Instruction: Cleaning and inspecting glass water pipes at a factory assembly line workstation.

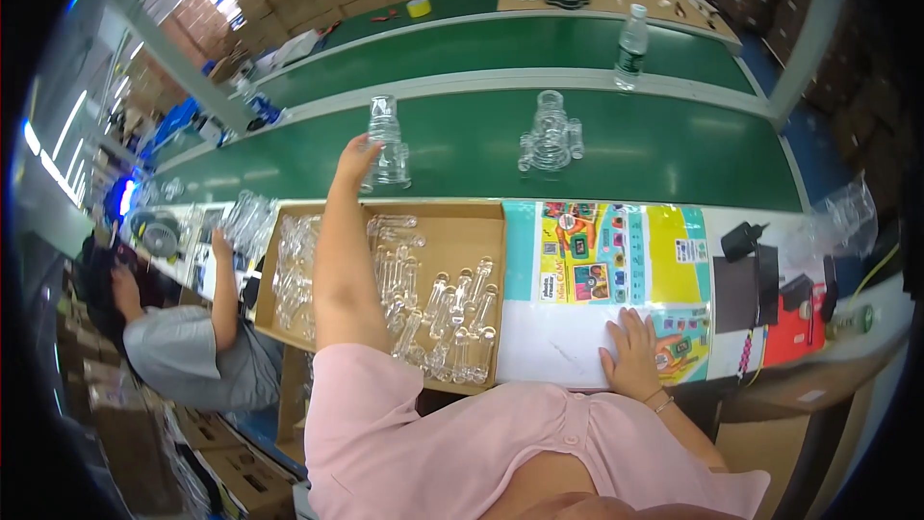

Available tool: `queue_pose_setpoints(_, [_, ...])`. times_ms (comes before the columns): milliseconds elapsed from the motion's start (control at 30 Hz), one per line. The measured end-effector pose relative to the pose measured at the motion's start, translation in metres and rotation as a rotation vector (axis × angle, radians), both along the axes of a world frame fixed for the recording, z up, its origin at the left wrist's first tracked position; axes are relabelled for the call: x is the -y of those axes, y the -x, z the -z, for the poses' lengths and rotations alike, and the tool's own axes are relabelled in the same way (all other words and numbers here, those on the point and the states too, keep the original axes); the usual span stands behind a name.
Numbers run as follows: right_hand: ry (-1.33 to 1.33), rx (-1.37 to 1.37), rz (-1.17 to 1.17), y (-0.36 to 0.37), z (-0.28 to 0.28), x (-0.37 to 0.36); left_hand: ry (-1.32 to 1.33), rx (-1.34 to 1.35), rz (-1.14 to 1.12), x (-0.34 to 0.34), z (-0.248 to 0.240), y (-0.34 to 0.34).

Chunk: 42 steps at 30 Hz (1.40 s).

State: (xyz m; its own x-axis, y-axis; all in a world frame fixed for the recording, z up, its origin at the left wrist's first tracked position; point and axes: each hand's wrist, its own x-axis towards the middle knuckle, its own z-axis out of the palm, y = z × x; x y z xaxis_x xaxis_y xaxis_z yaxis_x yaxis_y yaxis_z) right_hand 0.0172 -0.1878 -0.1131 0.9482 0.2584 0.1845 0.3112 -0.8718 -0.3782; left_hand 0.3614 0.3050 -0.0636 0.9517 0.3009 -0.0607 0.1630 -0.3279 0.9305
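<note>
My left arm stretches over a cardboard tray (462, 221) to the green belt. There my left hand (356, 156) is closed on the side of a clear, stepped plastic vessel (387, 162) with a small tube at its side. My right hand (632, 351) lies with fingers spread on a white and colourfully printed sheet (539, 337), holding nothing. A second clear plastic vessel (551, 140) with side tubes stands farther right on the belt. In the tray lie several clear plastic tubes (443, 318) with rounded ends.
Behind the green belt (654, 154), a water bottle (630, 48) stands on a rail. To the right are a black adapter (741, 241) and clear plastic pieces (847, 217). A co-worker in a grey shirt (178, 347) sits at the left, a hand near clear parts (248, 220).
</note>
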Motion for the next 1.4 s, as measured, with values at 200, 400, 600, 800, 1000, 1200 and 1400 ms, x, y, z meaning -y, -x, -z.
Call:
queue_pose_setpoints(200, [0.02, -0.064, 0.054, -0.002, -0.005, -0.003, -0.967, 0.142, -0.037, -0.044, 0.056, -0.034])
queue_pose_setpoints(400, [-0.075, 0.053, 0.064, 0.005, 0.009, 0.004, -1.118, 0.096, -0.11, -0.015, 0.043, -0.022])
queue_pose_setpoints(600, [-0.124, 0.182, 0.095, 0.014, 0.028, 0.005, -0.871, 0.655, 0.443, 0.113, 0.0, 0.043])
queue_pose_setpoints(800, [0.083, 0.427, 0.085, 0.082, -0.115, 0.061, -0.761, 0.54, 1.065, 0.235, -0.068, 0.186])
queue_pose_setpoints(1000, [0.327, 0.122, 0.929, 0.233, -0.22, 0.216, -0.684, 0.429, 1.333, 0.281, -0.092, 0.222])
queue_pose_setpoints(1200, [0.421, -0.737, 1.615, 0.453, -0.171, 0.341, -0.749, 0.312, 1.535, 0.335, -0.085, 0.223])
queue_pose_setpoints(1400, [0.203, -1.424, 1.392, 0.522, -0.115, 0.368, -0.897, 0.227, 1.658, 0.403, -0.088, 0.243])
